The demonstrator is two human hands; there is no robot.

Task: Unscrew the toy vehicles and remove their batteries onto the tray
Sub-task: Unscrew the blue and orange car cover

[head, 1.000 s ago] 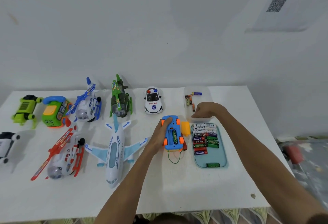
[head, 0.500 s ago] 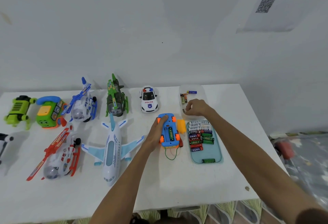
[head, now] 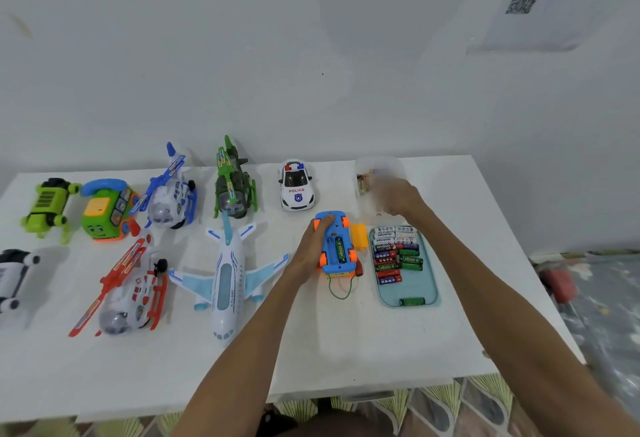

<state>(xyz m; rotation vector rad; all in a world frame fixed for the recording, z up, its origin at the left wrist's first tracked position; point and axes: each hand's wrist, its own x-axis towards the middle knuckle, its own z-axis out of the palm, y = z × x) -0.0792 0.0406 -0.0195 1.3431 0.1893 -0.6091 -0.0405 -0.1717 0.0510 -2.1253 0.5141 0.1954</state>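
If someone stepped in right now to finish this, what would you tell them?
Left hand grips the upturned blue car; right hand, blurred, is over the clear tub, grip unclear.
Done: the yellow cover is off beside the car, many batteries lie on the tray.
Left: lift out the green battery in the car's bay, then the other toys.

three helicopters [head: 169,194], one plane [head: 227,277], one police car [head: 296,185], one blue car [head: 337,249], one tray [head: 419,287].
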